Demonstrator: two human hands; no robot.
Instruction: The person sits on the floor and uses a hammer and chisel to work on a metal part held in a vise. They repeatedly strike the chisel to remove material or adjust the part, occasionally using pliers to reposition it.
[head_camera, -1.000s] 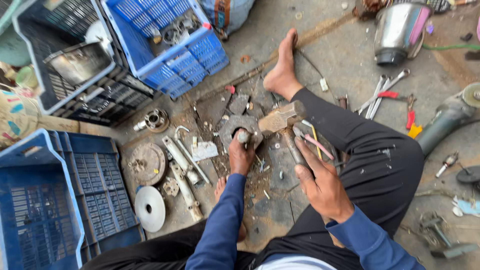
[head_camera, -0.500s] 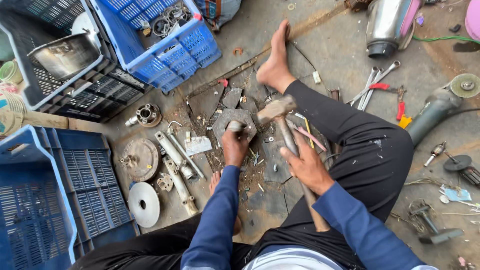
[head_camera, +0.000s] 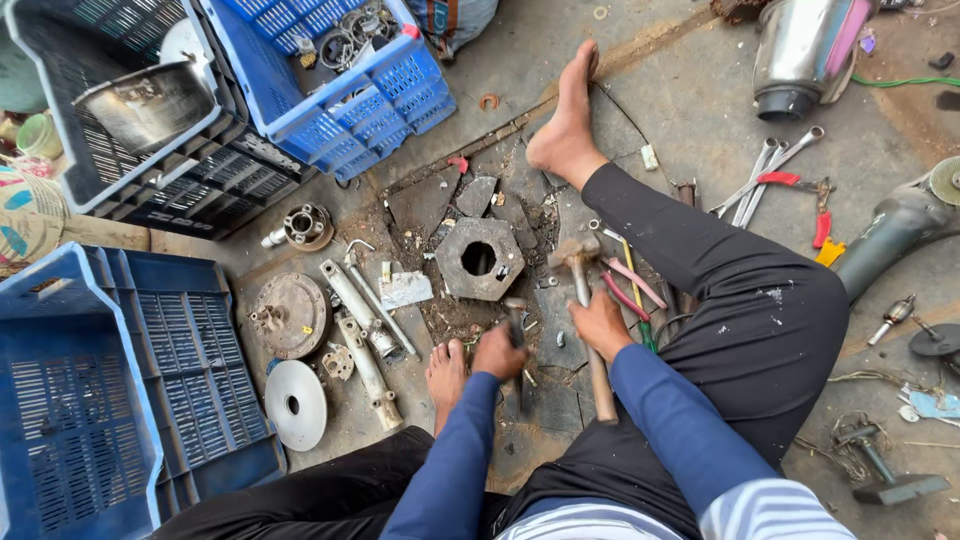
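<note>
While my right hand (head_camera: 600, 322) grips the hammer (head_camera: 582, 300) handle, its head rests at 12 o'clock, just right of the hexagonal metal block (head_camera: 478, 258). My left hand (head_camera: 498, 352) closes on a dark punch (head_camera: 516, 325) at the block's 5 o'clock. Pliers (head_camera: 628, 290) lie at 3 o'clock. Earlier, the left hand sat on the block; it has since pulled back.

I sit on the cracked concrete floor (head_camera: 700, 90) of a rough repair workshop. Ahead of my hands lie a hexagonal metal block (head_camera: 478, 258) and greasy machine parts (head_camera: 290, 315); spanners (head_camera: 765, 175) and an angle grinder (head_camera: 900, 225) lie to their right, blue plastic crates (head_camera: 90, 400) to their left.
</note>
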